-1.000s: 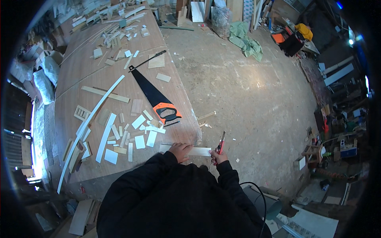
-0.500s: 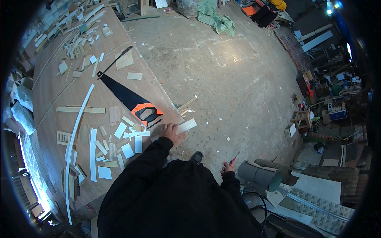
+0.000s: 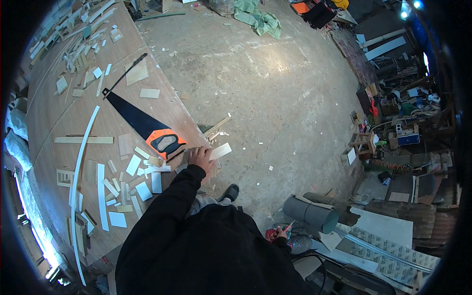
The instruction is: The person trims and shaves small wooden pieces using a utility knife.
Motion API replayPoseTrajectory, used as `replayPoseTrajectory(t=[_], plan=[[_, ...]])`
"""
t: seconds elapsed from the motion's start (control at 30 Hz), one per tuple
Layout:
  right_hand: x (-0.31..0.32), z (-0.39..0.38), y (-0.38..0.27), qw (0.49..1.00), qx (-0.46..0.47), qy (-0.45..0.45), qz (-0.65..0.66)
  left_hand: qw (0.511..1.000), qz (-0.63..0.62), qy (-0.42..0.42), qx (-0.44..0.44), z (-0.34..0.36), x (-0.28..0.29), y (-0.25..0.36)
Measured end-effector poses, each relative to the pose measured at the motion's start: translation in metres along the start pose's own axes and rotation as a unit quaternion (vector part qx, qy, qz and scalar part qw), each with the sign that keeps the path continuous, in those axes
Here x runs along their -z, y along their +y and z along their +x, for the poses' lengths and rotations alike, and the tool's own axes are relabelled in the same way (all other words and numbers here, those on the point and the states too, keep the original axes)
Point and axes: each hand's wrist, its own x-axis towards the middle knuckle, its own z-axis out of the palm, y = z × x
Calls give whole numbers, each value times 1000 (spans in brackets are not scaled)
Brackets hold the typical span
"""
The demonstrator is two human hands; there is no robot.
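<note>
My left hand (image 3: 200, 160) is closed over a short pale strip of wood (image 3: 221, 151) at the right edge of the wooden table (image 3: 169, 110). One end of the strip juts out past that edge. Just left of the hand lies a handsaw (image 3: 165, 141) with a black blade and an orange-and-black handle. Low at my right side, my right hand (image 3: 280, 234) grips a slim red-orange tool (image 3: 289, 226), too small to identify. Beside that hand are a red object I cannot make out and a clear plastic bottle (image 3: 300, 243).
Loose wood offcuts (image 3: 143, 191) and a long thin white strip (image 3: 83, 147) cover much of the table. A grey roll (image 3: 309, 214) lies by my right arm, near sheets and boards (image 3: 381, 231). Green cloth (image 3: 258, 18) rests on the far concrete floor.
My right hand has come down and back toward my body with the red-orange tool. The left hand stays on the wood strip. The whole view has shifted slightly.
</note>
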Motion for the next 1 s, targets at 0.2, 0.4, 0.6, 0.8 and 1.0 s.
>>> replayPoseTrajectory(t=[0.2, 0.4, 0.6, 0.8, 1.0], plan=[[-23, -15, -22, 999, 38, -15, -3, 999, -1, 43, -21, 3, -7, -7], [-37, -13, -36, 993, 70, -15, -93, 996, -10, 82, -29, 1, -17, -16], [-44, -19, -38, 989, 82, 19, -120, 996, -26, 82, -32, 5, -19, -11], [-71, -42, -39, 994, 30, -29, -99, 994, -28, 98, -31, 0, -19, -19], [-96, -13, -13, 963, 128, -69, -227, 996, -40, 76, -19, 2, -13, -12]])
